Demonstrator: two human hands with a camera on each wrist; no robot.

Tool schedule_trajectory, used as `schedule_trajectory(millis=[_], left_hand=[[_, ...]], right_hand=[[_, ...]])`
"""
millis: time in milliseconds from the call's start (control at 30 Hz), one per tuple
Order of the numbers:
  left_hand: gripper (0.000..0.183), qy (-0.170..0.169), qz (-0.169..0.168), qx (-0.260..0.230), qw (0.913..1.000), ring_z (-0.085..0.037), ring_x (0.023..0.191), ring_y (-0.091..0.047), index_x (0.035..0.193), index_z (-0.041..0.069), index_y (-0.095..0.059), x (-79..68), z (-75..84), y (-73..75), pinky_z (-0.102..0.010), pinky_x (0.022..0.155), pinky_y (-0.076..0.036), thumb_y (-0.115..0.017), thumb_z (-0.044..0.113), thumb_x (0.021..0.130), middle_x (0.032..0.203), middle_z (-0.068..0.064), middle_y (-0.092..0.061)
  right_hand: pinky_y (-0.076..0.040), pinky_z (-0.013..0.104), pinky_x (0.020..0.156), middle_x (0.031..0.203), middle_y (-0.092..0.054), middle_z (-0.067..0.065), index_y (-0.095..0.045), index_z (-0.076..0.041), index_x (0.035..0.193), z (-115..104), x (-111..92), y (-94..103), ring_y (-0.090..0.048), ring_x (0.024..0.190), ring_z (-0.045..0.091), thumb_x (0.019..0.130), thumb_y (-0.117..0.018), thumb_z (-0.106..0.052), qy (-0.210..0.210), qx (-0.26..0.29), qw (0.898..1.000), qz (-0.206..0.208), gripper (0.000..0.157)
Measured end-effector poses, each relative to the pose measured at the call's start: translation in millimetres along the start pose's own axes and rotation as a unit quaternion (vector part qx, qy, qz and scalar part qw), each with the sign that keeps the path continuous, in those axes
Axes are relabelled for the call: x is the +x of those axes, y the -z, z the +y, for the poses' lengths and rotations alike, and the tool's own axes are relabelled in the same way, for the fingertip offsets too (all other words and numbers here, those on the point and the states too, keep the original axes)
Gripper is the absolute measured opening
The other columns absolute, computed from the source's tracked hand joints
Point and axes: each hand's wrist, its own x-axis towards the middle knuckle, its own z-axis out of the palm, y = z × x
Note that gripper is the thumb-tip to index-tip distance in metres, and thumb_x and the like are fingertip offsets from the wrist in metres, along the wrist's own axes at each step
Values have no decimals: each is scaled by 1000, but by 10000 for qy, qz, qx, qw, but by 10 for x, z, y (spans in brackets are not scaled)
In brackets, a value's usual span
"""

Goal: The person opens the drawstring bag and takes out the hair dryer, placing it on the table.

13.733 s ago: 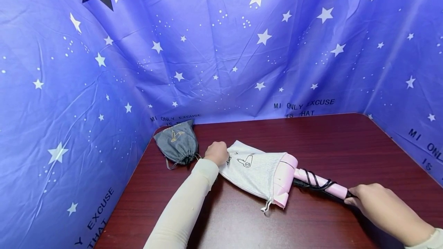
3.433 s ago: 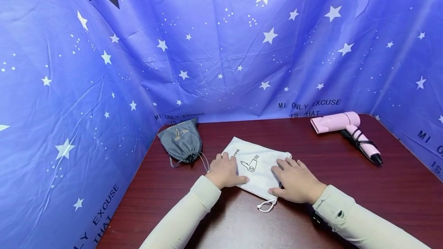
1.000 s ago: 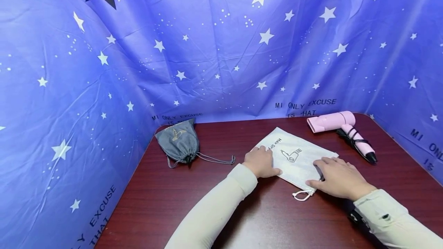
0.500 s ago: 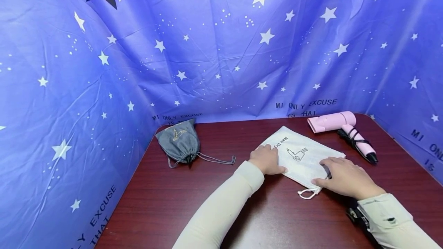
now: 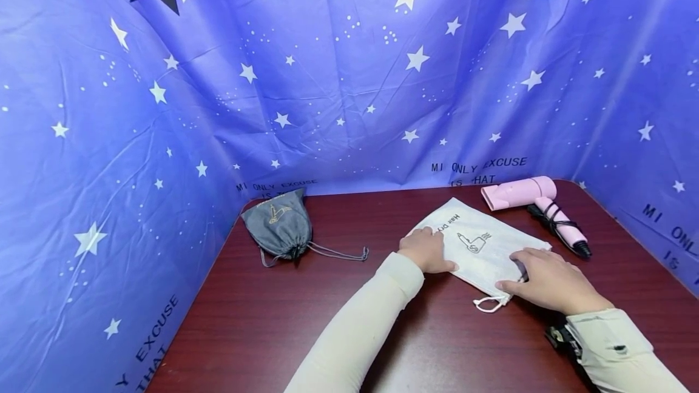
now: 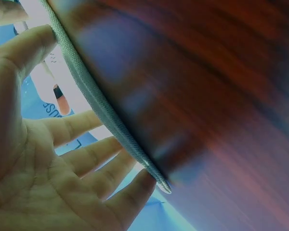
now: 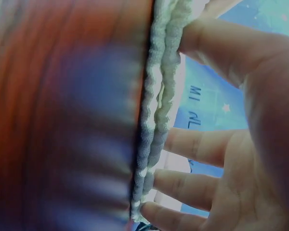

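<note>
A flat white drawstring bag (image 5: pixel 472 262), printed with a hair dryer outline, lies on the table with its looped cord (image 5: pixel 491 305) at the near end. My left hand (image 5: pixel 428 250) touches its left edge, fingers stretched out. On the right, my right hand (image 5: pixel 557 281) rests with spread fingers on the gathered mouth end. The left wrist view has the bag's seamed bottom edge (image 6: pixel 94 94) along the fingertips. In the right wrist view, extended fingers meet the ruffled mouth (image 7: pixel 156 101). Behind the right hand lies a pink hair dryer (image 5: pixel 516 193), black cable wound around its handle.
A grey drawstring bag (image 5: pixel 278 223) with a gold dryer print sits at the table's back left, its cords (image 5: pixel 338 252) trailing right. Blue star-printed cloth (image 5: pixel 338 77) hangs around the back and sides of the dark red wooden table (image 5: pixel 262 332).
Earlier, the hair dryer was partly in the white bag with my right hand gripping its handle end; now it lies at the back right. Both hands have since slid the flat bag rightward.
</note>
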Motion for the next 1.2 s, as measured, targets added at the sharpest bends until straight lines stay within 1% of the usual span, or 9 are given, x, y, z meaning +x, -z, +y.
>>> schedule_trajectory(millis=[300, 567, 700, 833, 1000, 1100, 1200], left_hand=[[78, -2, -47, 4, 10000, -13, 114, -51, 134, 30, -51, 85, 90, 0, -32, 85, -48, -58, 76, 71, 129, 8, -53], [77, -20, -13, -83, 10000, -13, 112, -52, 131, 30, -52, 115, 125, 12, -32, 84, -48, -60, 76, 70, 124, 8, -54], [77, -19, 8, -75, 10000, -13, 113, -52, 132, 30, -52, 125, 148, 12, -33, 84, -48, -59, 77, 71, 125, 9, -53], [78, 54, 25, -57, 10000, -12, 114, -51, 133, 31, -51, 135, 146, 27, -34, 84, -49, -58, 78, 71, 126, 9, -53], [78, 32, 18, -66, 10000, -11, 115, -50, 133, 32, -50, 152, 153, 17, -33, 84, -48, -57, 78, 71, 127, 10, -53], [77, -4, 15, -159, 9999, -10, 115, -51, 132, 32, -51, 155, 141, -16, -33, 82, -49, -56, 78, 72, 126, 11, -53], [72, -47, -5, -384, 9993, -9, 117, -50, 130, 31, -53, 148, 90, -55, -34, 82, -49, -54, 77, 75, 128, 10, -52]], right_hand=[[-43, 63, 71, 117, -61, 20, -63, -6, 116, 121, -19, -24, -57, 106, 44, 66, -60, -80, -39, 4, 10000, 89, 89], [-42, 64, 71, 116, -61, 20, -63, -6, 116, 141, -32, 2, -54, 107, 44, 67, -62, -78, -77, -24, 9999, 114, 88], [-42, 65, 70, 116, -62, 20, -63, -5, 116, 159, -33, 14, -55, 107, 43, 67, -62, -78, -92, -33, 9999, 114, 88], [-42, 65, 69, 116, -61, 20, -63, -6, 116, 154, -5, 34, -54, 107, 43, 66, -61, -80, -82, -37, 9999, 86, 89], [-42, 64, 73, 116, -61, 20, -63, -5, 115, 159, -4, 45, -53, 108, 44, 67, -61, -78, -32, -32, 9999, 127, 88], [-42, 64, 75, 117, -61, 21, -63, -4, 115, 161, -13, 34, -52, 109, 45, 68, -63, -77, -11, -21, 9999, 149, 87], [-42, 64, 75, 117, -61, 21, -63, -4, 115, 148, -11, 9, -52, 109, 45, 68, -63, -76, 9, 5, 9999, 126, 87]])
